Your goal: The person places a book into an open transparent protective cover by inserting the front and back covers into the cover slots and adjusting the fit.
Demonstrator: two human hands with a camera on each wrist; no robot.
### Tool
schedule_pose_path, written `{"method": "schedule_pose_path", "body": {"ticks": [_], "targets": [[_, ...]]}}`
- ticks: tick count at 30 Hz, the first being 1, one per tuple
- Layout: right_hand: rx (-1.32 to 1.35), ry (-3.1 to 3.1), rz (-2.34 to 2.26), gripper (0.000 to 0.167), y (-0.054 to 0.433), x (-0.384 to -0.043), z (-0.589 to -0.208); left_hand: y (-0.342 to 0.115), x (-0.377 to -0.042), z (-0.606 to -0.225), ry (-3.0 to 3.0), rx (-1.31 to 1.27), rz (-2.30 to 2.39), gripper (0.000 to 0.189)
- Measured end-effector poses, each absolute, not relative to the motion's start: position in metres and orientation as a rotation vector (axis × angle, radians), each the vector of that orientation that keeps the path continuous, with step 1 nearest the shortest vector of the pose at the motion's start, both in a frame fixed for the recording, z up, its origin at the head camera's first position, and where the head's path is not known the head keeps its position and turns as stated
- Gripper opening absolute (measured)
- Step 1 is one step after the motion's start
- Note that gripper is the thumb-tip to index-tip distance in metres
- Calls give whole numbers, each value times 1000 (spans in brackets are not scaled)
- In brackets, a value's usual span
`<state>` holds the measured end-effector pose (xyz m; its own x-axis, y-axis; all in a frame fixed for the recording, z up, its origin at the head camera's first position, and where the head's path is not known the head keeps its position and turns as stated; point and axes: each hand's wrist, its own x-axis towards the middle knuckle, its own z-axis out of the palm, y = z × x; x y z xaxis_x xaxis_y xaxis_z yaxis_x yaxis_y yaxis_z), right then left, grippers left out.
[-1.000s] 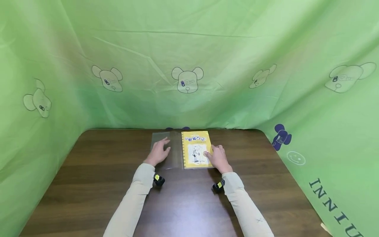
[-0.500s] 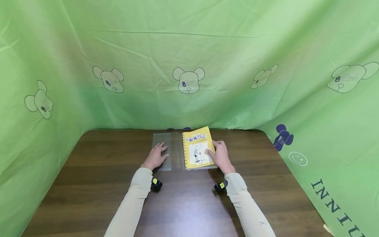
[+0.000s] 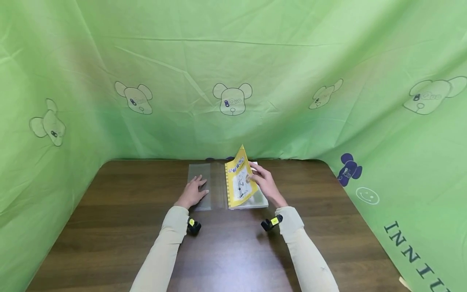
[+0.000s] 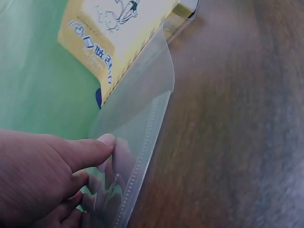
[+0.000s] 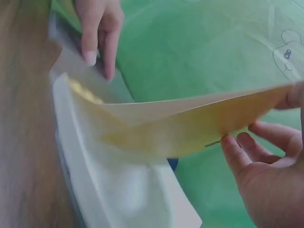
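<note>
A yellow paperback book with a cartoon figure on its front lies at the back middle of the table. My right hand pinches the free edge of its front cover between thumb and fingers. That cover stands lifted and bent leftward, baring a pale page beneath. Left of the spine spreads a clear plastic book jacket, its flap edged by a dotted seam. On that flap my left hand rests with fingers spread; in the left wrist view the thumb touches the plastic.
The dark wooden table reaches toward the body, glossy in front. A green curtain printed with bear heads encloses the back and sides, hanging right behind the table's far edge. Small black cameras sit on both wrists.
The right hand has raised the book's front cover from flat and swung it up and leftward. My left hand has settled lower on the plastic flap, with its fingers laid flatter.
</note>
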<state>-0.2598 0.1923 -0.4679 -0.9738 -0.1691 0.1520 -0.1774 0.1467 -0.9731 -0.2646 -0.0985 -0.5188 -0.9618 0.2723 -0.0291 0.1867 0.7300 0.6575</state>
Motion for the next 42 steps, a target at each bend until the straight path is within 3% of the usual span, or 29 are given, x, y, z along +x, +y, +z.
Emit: {"method": "schedule_pose_path", "body": {"ticks": [8,17,31,42], "targets": [[699,-2384,1849,60,165,-272,-472,-98,-263,-519,2792,344,1079,52],[877,-2776,1189,75,132,-268,-486,-97,-264,-517,2799,322,1085,52],[927,-2958,603,68,111,-267,-493,-98,-264,-520,2809,335,1099,51],[959,-3014,542,57,112,-272,-497,-99,-264,-518,2798,326,1092,53]]}}
